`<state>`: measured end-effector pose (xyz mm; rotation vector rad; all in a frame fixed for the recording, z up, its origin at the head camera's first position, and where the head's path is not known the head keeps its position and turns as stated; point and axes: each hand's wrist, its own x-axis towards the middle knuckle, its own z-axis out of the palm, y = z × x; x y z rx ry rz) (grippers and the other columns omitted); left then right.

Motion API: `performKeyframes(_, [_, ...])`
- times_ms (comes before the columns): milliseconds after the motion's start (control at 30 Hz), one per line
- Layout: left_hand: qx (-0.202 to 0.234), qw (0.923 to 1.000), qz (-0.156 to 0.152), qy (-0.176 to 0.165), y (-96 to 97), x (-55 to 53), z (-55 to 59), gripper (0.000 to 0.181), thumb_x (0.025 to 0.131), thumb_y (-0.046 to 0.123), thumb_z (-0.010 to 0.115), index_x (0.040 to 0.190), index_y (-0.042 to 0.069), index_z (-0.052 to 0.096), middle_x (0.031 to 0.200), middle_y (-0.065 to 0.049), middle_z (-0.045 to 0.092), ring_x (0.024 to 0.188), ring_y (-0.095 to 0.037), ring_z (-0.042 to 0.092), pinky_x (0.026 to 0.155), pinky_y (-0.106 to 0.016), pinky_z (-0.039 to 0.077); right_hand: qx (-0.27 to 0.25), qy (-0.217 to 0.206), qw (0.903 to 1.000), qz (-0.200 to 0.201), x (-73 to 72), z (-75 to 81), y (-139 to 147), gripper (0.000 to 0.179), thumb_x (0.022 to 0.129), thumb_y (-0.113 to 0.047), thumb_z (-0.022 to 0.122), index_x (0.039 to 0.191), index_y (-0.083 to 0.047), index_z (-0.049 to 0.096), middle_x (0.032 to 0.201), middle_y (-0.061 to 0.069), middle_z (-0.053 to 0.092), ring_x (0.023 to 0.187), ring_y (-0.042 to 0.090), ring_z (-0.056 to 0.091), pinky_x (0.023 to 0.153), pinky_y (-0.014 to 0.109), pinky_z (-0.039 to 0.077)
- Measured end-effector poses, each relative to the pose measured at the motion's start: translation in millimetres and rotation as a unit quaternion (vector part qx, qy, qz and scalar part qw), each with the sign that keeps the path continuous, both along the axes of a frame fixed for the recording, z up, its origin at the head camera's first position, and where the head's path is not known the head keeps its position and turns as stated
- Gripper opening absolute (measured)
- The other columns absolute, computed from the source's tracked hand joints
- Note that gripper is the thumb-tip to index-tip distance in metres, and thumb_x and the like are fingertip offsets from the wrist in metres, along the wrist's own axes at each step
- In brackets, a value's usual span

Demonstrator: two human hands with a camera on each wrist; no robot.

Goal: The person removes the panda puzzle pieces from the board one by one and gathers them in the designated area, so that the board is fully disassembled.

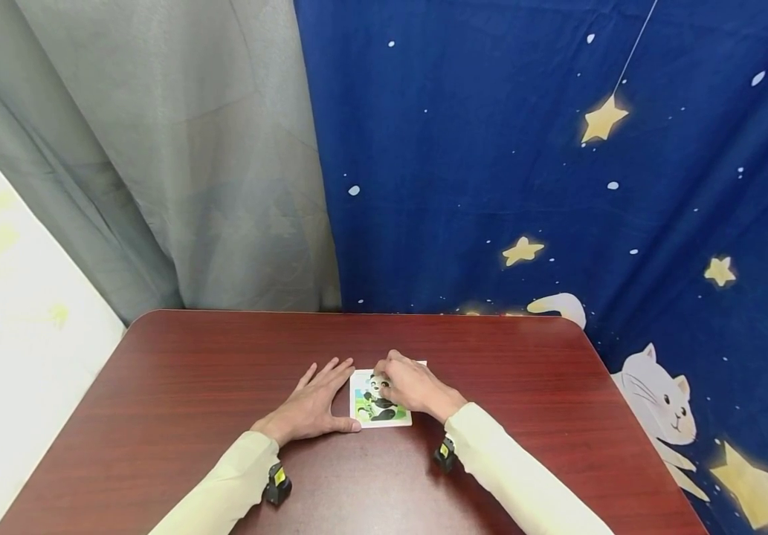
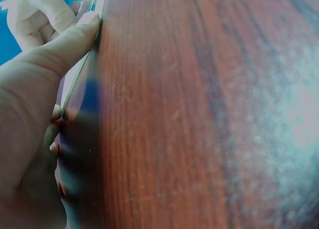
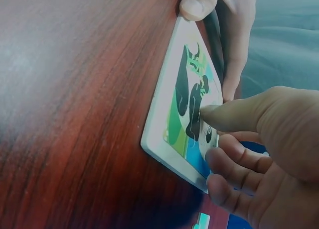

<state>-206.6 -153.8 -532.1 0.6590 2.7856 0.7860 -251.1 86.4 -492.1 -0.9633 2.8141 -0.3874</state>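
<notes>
A flat white-framed panda picture board (image 1: 384,425) lies on the table, with a black-and-white panda on a green and blue ground. My left hand (image 1: 310,409) rests at its left side, fingers spread and straight, the thumb touching the near left corner. Over the board's right part is my right hand (image 1: 417,385), its thumb and curled fingers pinching at the panda's head piece (image 3: 208,134). In the right wrist view that head piece shows between thumb and fingertips; whether it is lifted from the board I cannot tell.
Beyond the right hand a white edge (image 1: 422,362) pokes out, likely the small green-and-white item (image 3: 202,221) in the right wrist view. The dark red wooden table (image 1: 223,357) has rounded far corners. Grey and star-printed blue curtains (image 1: 464,186) hang behind it.
</notes>
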Motion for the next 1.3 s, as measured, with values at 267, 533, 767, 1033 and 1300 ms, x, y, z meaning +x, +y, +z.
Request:
performKeyframes(267, [-0.001,1.0,0.001,0.002,0.0,0.0,-1.0,0.11,0.085,0.064,0.081,0.166,0.005,0.036,0.178,-0.009,0.03,0.168,-0.037,0.019,0.134,-0.067,0.009,-0.033,-0.028,0.9988,-0.025,-0.2,0.8,1,0.029,0.094,-0.018,0.08,0.12,-0.014,0.067,0.114,0.005,0.06,0.091,0.017,0.063,0.084,0.037,0.057])
performKeyframes(533, [0.0,1.0,0.002,-0.003,0.8,-0.1,-0.8,0.11,0.085,0.065,0.08,0.166,0.005,0.036,0.178,-0.009,0.029,0.168,-0.037,0.018,0.134,-0.067,0.009,-0.059,0.009,0.9981,-0.014,-1.4,-7.8,3,0.029,0.095,-0.013,0.078,0.123,-0.012,0.071,0.118,0.003,0.068,0.103,0.017,0.068,0.093,0.039,0.059])
performKeyframes(767, [0.002,1.0,0.001,0.002,1.0,-0.8,-0.9,0.11,0.085,0.065,0.08,0.166,0.005,0.036,0.178,-0.01,0.03,0.168,-0.037,0.019,0.134,-0.067,0.009,-0.075,0.044,0.996,-0.023,1.7,-13.3,2,0.023,0.094,-0.012,0.078,0.117,-0.015,0.075,0.108,0.0,0.069,0.093,0.015,0.068,0.082,0.038,0.06])
performKeyframes(1033, [-0.002,1.0,0.002,0.002,0.0,-0.3,-0.2,0.111,0.085,0.066,0.08,0.166,0.005,0.036,0.178,-0.01,0.029,0.168,-0.038,0.019,0.134,-0.067,0.009,-0.039,0.038,0.9984,0.015,1.3,-13.0,1,0.012,0.1,-0.011,0.069,0.11,-0.014,0.074,0.104,-0.001,0.07,0.09,0.013,0.065,0.082,0.033,0.059])
performKeyframes(1300, [-0.009,1.0,0.0,0.002,0.3,-0.5,-0.3,0.111,0.085,0.066,0.08,0.167,0.005,0.035,0.178,-0.01,0.029,0.168,-0.038,0.019,0.133,-0.067,0.01,-0.026,0.032,0.9991,0.011,3.4,-11.2,0,0.017,0.102,-0.01,0.065,0.116,-0.012,0.074,0.109,0.003,0.073,0.093,0.014,0.067,0.082,0.033,0.06])
